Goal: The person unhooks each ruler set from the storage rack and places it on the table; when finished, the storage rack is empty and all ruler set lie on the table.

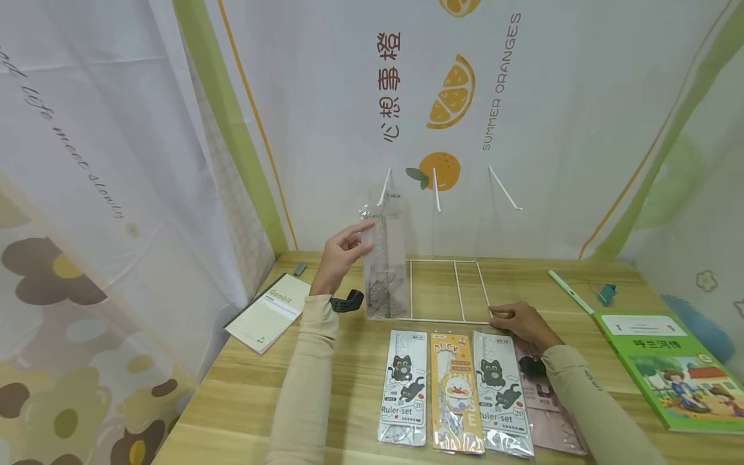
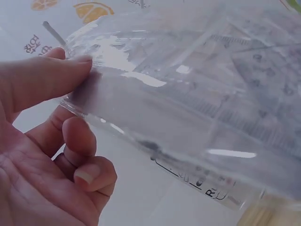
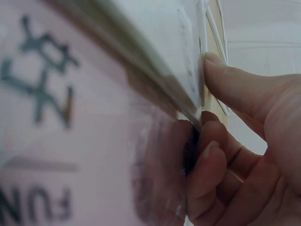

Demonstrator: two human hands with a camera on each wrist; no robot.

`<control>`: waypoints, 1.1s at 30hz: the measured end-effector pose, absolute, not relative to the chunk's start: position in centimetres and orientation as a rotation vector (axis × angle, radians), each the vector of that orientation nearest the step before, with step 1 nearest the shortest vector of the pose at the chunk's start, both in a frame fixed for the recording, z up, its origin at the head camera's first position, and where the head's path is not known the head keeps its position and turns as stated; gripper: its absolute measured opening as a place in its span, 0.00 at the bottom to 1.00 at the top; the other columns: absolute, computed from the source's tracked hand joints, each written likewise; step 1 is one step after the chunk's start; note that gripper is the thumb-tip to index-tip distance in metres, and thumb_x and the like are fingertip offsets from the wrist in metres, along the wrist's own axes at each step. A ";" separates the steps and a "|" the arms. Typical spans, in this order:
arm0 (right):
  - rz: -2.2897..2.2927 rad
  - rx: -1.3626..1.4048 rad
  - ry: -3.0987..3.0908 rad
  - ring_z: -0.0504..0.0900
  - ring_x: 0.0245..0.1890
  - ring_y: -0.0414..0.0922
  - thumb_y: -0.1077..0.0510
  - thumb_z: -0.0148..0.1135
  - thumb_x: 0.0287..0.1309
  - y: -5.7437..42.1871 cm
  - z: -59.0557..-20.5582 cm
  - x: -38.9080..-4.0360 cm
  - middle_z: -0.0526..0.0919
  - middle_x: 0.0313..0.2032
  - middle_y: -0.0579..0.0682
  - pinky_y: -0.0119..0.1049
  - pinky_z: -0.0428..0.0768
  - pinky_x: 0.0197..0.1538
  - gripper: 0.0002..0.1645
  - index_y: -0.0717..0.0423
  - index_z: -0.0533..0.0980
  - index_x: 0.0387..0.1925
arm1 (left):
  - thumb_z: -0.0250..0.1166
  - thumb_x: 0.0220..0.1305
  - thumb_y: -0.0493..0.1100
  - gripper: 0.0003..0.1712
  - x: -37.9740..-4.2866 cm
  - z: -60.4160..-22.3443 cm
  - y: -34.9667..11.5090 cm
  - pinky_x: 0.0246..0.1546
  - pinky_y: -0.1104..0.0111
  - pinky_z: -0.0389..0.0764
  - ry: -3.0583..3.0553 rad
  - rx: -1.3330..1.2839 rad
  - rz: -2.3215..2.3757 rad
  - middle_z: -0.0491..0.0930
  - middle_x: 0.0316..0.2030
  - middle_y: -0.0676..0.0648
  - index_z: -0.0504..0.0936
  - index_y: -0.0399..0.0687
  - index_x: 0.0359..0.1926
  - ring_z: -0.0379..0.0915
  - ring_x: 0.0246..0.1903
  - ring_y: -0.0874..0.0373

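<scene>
Between its thumb and fingers my left hand (image 1: 343, 252) pinches the edge of a clear ruler-set packet (image 1: 386, 265), which hangs upright at the left hook of a white wire rack (image 1: 436, 320). In the left wrist view, transparent rulers (image 2: 221, 94) with printed scales show through the shiny wrapper. My right hand (image 1: 523, 321) grips the rack's front right corner; in the right wrist view the thumb (image 3: 235, 80) lies against the wire and the other fingers are curled. Whether the packet's hole is on the hook is too small to tell.
In front of the rack lie a cat ruler-set packet (image 1: 402, 387), an orange duck packet (image 1: 457, 394), another cat packet (image 1: 503, 394) and a pink packet (image 1: 558, 429). A notebook (image 1: 270, 313) lies left; a green book (image 1: 674, 374), pen (image 1: 571, 292) and teal clip (image 1: 607, 294) lie right.
</scene>
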State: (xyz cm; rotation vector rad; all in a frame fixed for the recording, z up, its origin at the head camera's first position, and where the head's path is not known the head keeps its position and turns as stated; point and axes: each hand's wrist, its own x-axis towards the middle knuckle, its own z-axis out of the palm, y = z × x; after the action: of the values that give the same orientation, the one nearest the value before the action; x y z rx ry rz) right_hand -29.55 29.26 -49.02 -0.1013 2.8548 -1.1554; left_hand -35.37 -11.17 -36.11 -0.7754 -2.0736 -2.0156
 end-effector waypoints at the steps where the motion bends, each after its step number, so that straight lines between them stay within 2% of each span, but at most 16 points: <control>1: -1.152 -0.106 2.857 0.68 0.28 0.45 0.54 0.71 0.60 29.3 -49.1 -29.5 0.71 0.25 0.49 0.35 0.68 0.30 0.29 0.65 0.77 0.60 | 0.67 0.67 0.35 0.25 -35.3 -36.1 -11.3 0.29 0.74 0.66 -2.071 -0.776 -2.006 0.65 0.26 0.52 0.79 0.45 0.64 0.59 0.26 0.62; 10: -1.156 -0.136 2.847 0.70 0.27 0.45 0.54 0.71 0.61 29.5 -49.5 -29.6 0.76 0.25 0.51 0.36 0.70 0.30 0.30 0.66 0.76 0.60 | 0.69 0.64 0.32 0.25 -34.1 -35.4 -11.9 0.29 0.73 0.66 -2.044 -0.769 -1.963 0.72 0.29 0.53 0.79 0.38 0.62 0.62 0.26 0.62; 15: -1.150 -0.142 2.837 0.73 0.27 0.44 0.53 0.70 0.61 29.6 -49.9 -29.6 0.81 0.27 0.53 0.36 0.73 0.31 0.31 0.66 0.76 0.61 | 0.68 0.64 0.31 0.25 -33.3 -34.9 -12.2 0.27 0.73 0.64 -1.999 -0.818 -1.974 0.70 0.26 0.53 0.78 0.38 0.62 0.60 0.24 0.63; 19: -1.152 -0.141 2.832 0.73 0.27 0.45 0.53 0.70 0.61 29.5 -49.9 -29.5 0.81 0.28 0.53 0.36 0.73 0.31 0.31 0.66 0.76 0.61 | 0.68 0.64 0.31 0.25 -32.3 -34.9 -12.5 0.28 0.74 0.64 -1.978 -0.835 -2.001 0.67 0.24 0.53 0.79 0.40 0.62 0.59 0.24 0.62; 25: -1.147 -0.114 2.832 0.72 0.29 0.46 0.53 0.70 0.61 29.4 -49.4 -29.5 0.81 0.30 0.55 0.36 0.73 0.32 0.31 0.65 0.76 0.61 | 0.69 0.63 0.32 0.26 -30.8 -36.7 -14.2 0.35 0.74 0.73 -2.079 -0.705 -2.081 0.77 0.28 0.52 0.78 0.40 0.63 0.68 0.28 0.62; 33: -1.123 -0.082 2.830 0.73 0.32 0.47 0.52 0.70 0.61 29.5 -49.0 -29.8 0.82 0.35 0.58 0.36 0.72 0.33 0.31 0.64 0.76 0.61 | 0.69 0.61 0.29 0.29 -28.7 -40.6 -16.0 0.38 0.74 0.76 -2.333 -0.455 -2.147 0.77 0.25 0.55 0.77 0.36 0.64 0.70 0.29 0.63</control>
State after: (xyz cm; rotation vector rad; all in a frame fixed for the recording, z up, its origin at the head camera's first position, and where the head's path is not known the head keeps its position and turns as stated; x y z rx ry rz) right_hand -29.78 29.51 -48.98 -0.0824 2.8298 -1.1228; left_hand -28.72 -15.97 -40.63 -0.4549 -2.3332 -2.1473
